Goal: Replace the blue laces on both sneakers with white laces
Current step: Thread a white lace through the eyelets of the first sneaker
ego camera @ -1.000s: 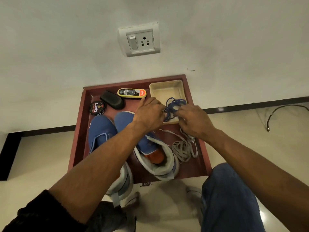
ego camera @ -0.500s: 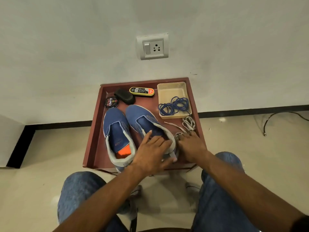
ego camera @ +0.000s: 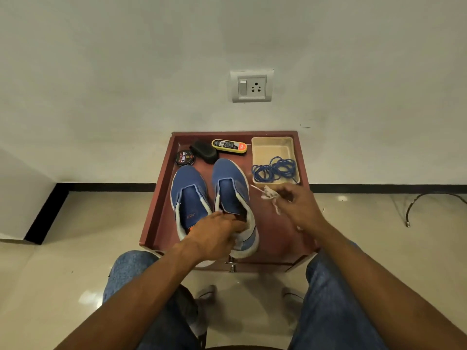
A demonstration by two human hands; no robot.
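Laces [ego camera: 274, 170] in tray [ego camera: 273, 147], right of sneakers [ego camera: 209, 195]

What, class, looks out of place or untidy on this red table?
Little stands out. The blue laces lie in a loose tangle at the near end of the beige tray, one strand trailing over its rim. Both sneakers stand unlaced while the right hand holds bunched white laces.
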